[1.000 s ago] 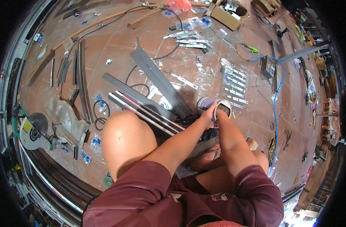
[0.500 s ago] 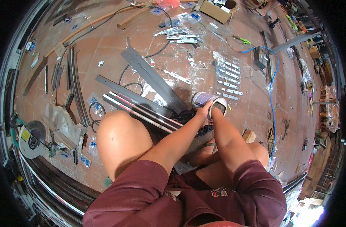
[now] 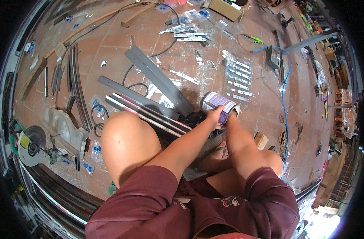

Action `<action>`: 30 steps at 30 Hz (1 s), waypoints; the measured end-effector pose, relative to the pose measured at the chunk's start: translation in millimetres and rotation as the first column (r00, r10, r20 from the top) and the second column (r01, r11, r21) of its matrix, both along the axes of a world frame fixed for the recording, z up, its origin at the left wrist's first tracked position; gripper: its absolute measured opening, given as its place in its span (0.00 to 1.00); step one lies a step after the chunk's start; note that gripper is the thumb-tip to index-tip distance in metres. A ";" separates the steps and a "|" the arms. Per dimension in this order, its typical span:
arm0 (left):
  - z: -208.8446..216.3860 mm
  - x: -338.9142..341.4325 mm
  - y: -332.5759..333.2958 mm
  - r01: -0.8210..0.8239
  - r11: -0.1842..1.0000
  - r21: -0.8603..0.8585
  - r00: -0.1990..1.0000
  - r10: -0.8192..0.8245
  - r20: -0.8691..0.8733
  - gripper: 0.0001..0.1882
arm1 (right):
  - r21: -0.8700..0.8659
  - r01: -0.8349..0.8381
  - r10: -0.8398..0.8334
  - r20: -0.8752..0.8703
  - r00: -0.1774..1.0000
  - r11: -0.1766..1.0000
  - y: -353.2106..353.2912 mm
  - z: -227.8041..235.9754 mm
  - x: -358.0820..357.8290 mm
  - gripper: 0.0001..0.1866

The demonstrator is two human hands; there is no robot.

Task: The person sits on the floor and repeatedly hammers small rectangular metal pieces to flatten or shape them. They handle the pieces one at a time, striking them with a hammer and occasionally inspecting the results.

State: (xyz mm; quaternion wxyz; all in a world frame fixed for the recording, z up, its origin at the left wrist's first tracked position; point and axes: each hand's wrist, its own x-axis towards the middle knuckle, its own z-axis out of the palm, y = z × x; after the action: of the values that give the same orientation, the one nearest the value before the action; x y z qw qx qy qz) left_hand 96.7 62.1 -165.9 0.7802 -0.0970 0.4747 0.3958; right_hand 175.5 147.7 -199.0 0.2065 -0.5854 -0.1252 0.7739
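Note:
A round can with a purple and white label (image 3: 218,102) lies tipped over in front of me, its mouth turned toward my body. My left hand (image 3: 215,116) grips its side near the rim, thumb across the label. My right hand (image 3: 232,116) reaches into the can's mouth, so its fingers are hidden. Left of the can, long dark grey metal profiles (image 3: 160,79) and several white-and-black strips (image 3: 150,116) run up to beside my left hand. A row of white-and-silver slide-like hardware pieces (image 3: 240,81) lies on the floor beyond the can.
A circular saw machine (image 3: 32,145) stands at the left. More hardware pieces (image 3: 190,36) are heaped ahead, near a cardboard box (image 3: 225,10). A blue hose (image 3: 285,99) crosses the right side, beside a black metal box (image 3: 273,59). A small wood block (image 3: 260,141) sits by my right knee.
The can has tipped so that more of its label faces up and less of its mouth shows. My right hand has gone along with it, still inside the mouth.

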 end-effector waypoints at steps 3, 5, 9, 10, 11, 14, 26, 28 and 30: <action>1.7 -4.9 1.2 -0.046 0.998 -0.032 0.997 0.044 -0.058 0.52 | 0.011 0.050 -0.050 -0.031 0.998 0.999 11.0 1.8 -1.9 0.26; -7.2 -18.6 4.6 -0.064 0.998 0.016 0.998 0.064 -0.006 0.50 | 0.013 0.078 -0.078 -0.053 0.996 0.997 10.0 5.0 -7.9 0.27; -6.7 -24.5 17.6 -0.153 0.985 -0.084 0.988 0.151 -0.029 0.47 | -0.011 0.196 -0.196 -0.112 0.974 0.981 -7.5 12.2 -9.1 0.27; -7.8 -26.6 18.0 -0.136 0.984 -0.112 0.990 0.133 -0.037 0.47 | -0.020 0.229 -0.230 -0.128 0.965 0.973 -13.4 15.0 -10.3 0.27; -16.0 -28.8 18.8 -0.140 0.987 -0.082 0.990 0.140 -0.006 0.47 | -0.013 0.234 -0.234 -0.138 0.962 0.972 -18.8 20.8 -15.5 0.27; -14.6 -24.7 11.9 -0.191 0.982 -0.006 0.979 0.191 0.077 0.51 | 0.080 0.254 -0.239 -0.159 0.958 0.964 -26.3 26.1 -17.4 0.30; -7.6 -39.0 17.1 -0.261 0.953 0.154 0.949 0.223 0.224 0.47 | 0.100 0.388 -0.361 -0.217 0.907 0.916 -20.2 56.2 -35.6 0.27; 0.1 -43.5 21.4 -0.266 0.950 0.163 0.946 0.224 0.236 0.47 | 0.112 0.334 -0.306 -0.213 0.928 0.936 -19.2 54.4 -37.7 0.26; 5.5 -49.4 22.6 -0.301 0.940 0.158 0.929 0.252 0.269 0.43 | 0.100 0.288 -0.265 -0.195 0.944 0.952 -18.8 58.4 -42.3 0.26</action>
State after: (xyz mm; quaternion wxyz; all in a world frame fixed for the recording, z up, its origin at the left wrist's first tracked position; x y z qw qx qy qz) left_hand 47.3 84.7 -160.4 0.7745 -0.1339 0.3149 0.5320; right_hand 133.2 128.8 -140.6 0.3607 -0.5107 -0.0717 0.7771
